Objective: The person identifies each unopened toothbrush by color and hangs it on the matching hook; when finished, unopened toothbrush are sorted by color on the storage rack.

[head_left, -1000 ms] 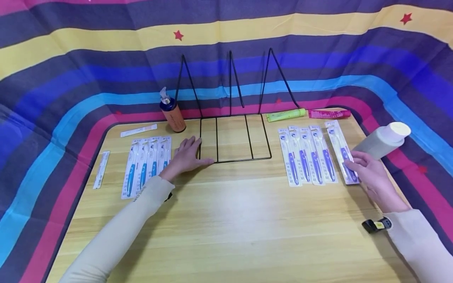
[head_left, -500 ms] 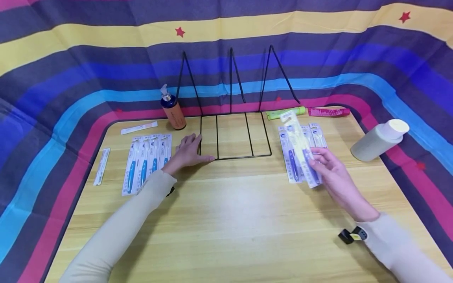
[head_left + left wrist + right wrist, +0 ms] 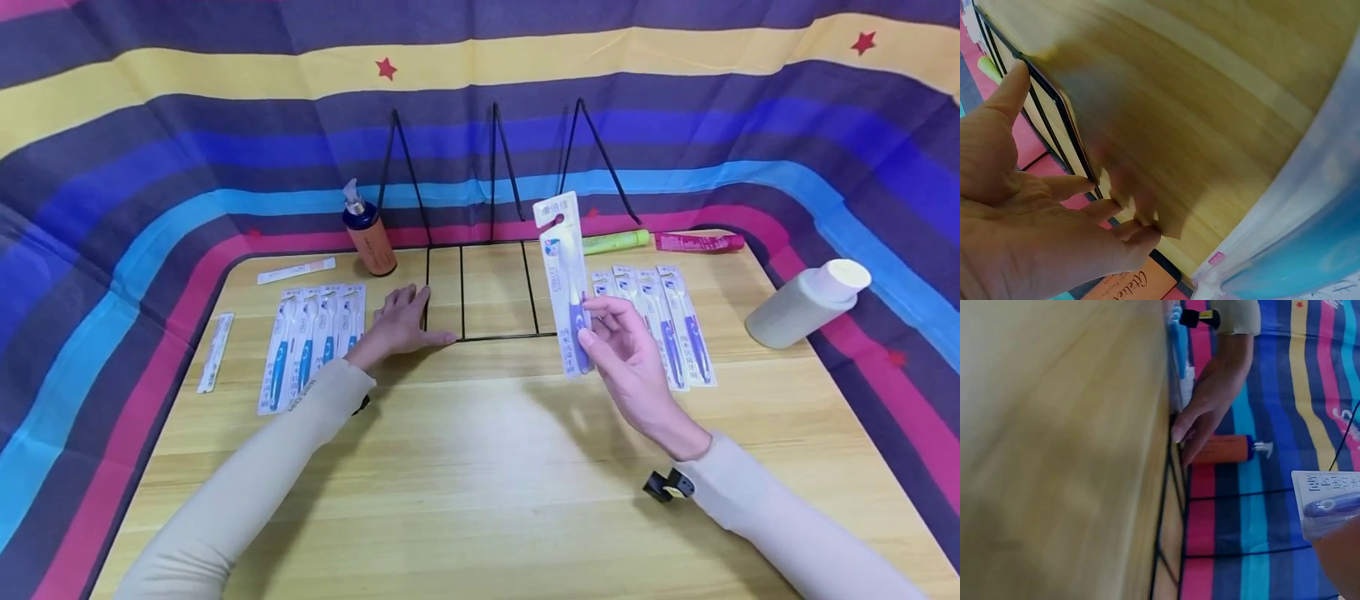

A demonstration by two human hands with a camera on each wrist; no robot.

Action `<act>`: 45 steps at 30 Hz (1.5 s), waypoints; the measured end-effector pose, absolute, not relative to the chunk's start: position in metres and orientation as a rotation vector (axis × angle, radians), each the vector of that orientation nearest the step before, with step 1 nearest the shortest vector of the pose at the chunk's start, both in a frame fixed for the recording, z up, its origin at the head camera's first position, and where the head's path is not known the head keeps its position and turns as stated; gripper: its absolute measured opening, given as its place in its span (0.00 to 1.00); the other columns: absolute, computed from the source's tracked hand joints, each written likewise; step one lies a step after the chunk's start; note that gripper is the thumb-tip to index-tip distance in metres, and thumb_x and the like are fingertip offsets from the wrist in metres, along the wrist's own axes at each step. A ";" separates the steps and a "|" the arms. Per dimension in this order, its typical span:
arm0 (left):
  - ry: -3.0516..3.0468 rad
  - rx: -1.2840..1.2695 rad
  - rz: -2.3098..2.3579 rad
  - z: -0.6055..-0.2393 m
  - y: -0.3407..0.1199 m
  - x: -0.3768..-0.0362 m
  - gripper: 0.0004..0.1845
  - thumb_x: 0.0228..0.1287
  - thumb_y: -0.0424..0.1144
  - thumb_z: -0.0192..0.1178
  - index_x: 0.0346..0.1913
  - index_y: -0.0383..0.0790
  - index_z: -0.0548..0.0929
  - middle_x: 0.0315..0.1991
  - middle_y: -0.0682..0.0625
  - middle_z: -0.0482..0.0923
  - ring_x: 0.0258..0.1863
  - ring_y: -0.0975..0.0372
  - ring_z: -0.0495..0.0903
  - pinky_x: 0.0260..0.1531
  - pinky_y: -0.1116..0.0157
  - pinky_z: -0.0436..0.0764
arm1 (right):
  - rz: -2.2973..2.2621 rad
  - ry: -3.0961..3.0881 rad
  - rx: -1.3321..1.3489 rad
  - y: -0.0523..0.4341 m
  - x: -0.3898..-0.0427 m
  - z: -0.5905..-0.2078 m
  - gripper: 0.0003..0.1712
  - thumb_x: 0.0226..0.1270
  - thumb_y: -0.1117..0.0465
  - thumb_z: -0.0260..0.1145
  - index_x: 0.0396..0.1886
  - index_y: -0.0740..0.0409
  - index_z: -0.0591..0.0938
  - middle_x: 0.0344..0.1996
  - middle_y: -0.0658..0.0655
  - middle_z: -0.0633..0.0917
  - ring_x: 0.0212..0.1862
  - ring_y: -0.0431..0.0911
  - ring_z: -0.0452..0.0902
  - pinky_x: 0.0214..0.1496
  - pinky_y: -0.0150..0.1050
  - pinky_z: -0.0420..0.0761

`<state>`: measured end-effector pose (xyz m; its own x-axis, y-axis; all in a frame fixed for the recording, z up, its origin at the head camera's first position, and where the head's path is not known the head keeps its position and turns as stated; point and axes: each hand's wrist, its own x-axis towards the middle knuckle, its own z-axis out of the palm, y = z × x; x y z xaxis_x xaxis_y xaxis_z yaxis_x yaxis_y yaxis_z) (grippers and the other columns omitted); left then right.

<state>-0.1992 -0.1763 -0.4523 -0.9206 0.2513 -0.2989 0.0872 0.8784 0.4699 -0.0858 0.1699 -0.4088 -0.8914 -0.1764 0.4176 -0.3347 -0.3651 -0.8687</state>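
My right hand pinches a packaged purple toothbrush and holds it upright above the table, just in front of the black wire rack; the pack's top shows in the right wrist view. My left hand lies flat on the table with straight fingers touching the rack's left front corner. A row of three purple toothbrush packs lies right of the rack. Several blue toothbrush packs lie left of my left hand.
An orange pump bottle stands behind the left hand. A green tube and a pink tube lie at the back right. A white bottle lies on its side at the right edge. Two thin sticks lie left.
My right hand picked a purple toothbrush pack from the right end of the row, lifted it and carried it left to the front of the rack. The left hand stayed put.
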 end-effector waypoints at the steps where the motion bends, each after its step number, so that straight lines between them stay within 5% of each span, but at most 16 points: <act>1: 2.696 0.249 0.643 -0.451 -0.176 -0.199 0.64 0.66 0.71 0.70 0.89 0.38 0.50 0.88 0.32 0.41 0.85 0.35 0.38 0.77 0.29 0.46 | 2.398 -1.721 0.701 0.166 -0.088 -0.407 0.24 0.77 0.83 0.55 0.64 0.60 0.79 0.52 0.55 0.82 0.48 0.45 0.79 0.48 0.33 0.81; 8: 2.672 0.235 0.600 -0.446 -0.171 -0.196 0.62 0.69 0.70 0.68 0.90 0.37 0.48 0.88 0.32 0.39 0.85 0.35 0.37 0.78 0.31 0.45 | 2.292 -1.832 0.663 0.151 -0.098 -0.406 0.21 0.79 0.79 0.58 0.63 0.57 0.81 0.55 0.57 0.83 0.55 0.48 0.82 0.55 0.36 0.82; 14: 2.690 0.248 0.574 -0.443 -0.171 -0.195 0.61 0.71 0.67 0.68 0.89 0.36 0.48 0.88 0.32 0.39 0.85 0.34 0.38 0.78 0.30 0.47 | 2.266 -1.890 0.654 0.138 -0.111 -0.411 0.16 0.80 0.76 0.60 0.63 0.67 0.78 0.60 0.61 0.82 0.61 0.51 0.81 0.59 0.39 0.83; 19: 2.687 0.266 0.606 -0.451 -0.175 -0.198 0.63 0.70 0.69 0.68 0.90 0.37 0.47 0.88 0.31 0.38 0.85 0.34 0.37 0.77 0.29 0.45 | 2.316 -1.871 0.646 0.129 -0.130 -0.413 0.21 0.77 0.74 0.63 0.67 0.65 0.77 0.63 0.61 0.81 0.65 0.53 0.78 0.65 0.43 0.80; 25: 2.694 0.278 0.612 -0.447 -0.177 -0.197 0.63 0.69 0.70 0.68 0.89 0.36 0.48 0.88 0.30 0.39 0.85 0.33 0.37 0.77 0.28 0.45 | 2.477 -1.781 0.692 0.117 -0.160 -0.413 0.27 0.77 0.70 0.62 0.74 0.64 0.74 0.67 0.60 0.77 0.72 0.57 0.70 0.75 0.48 0.72; 31: 2.683 0.273 0.607 -0.451 -0.177 -0.200 0.63 0.70 0.69 0.68 0.90 0.37 0.47 0.88 0.31 0.38 0.85 0.33 0.36 0.77 0.28 0.45 | 2.584 -1.731 0.694 0.110 -0.194 -0.413 0.28 0.79 0.66 0.56 0.76 0.55 0.74 0.79 0.59 0.68 0.81 0.53 0.59 0.83 0.51 0.53; 38: 2.689 0.275 0.621 -0.453 -0.180 -0.201 0.64 0.68 0.71 0.69 0.90 0.38 0.48 0.88 0.32 0.39 0.85 0.33 0.37 0.76 0.28 0.44 | 2.630 -1.666 0.609 0.097 -0.235 -0.407 0.30 0.75 0.55 0.54 0.74 0.59 0.74 0.70 0.55 0.74 0.69 0.50 0.67 0.77 0.58 0.52; 45: 2.689 0.272 0.616 -0.454 -0.177 -0.200 0.65 0.67 0.72 0.68 0.90 0.38 0.47 0.88 0.32 0.38 0.85 0.34 0.36 0.77 0.28 0.44 | 2.644 -1.647 0.582 0.095 -0.259 -0.404 0.27 0.78 0.52 0.56 0.71 0.57 0.77 0.72 0.53 0.73 0.72 0.52 0.67 0.78 0.54 0.53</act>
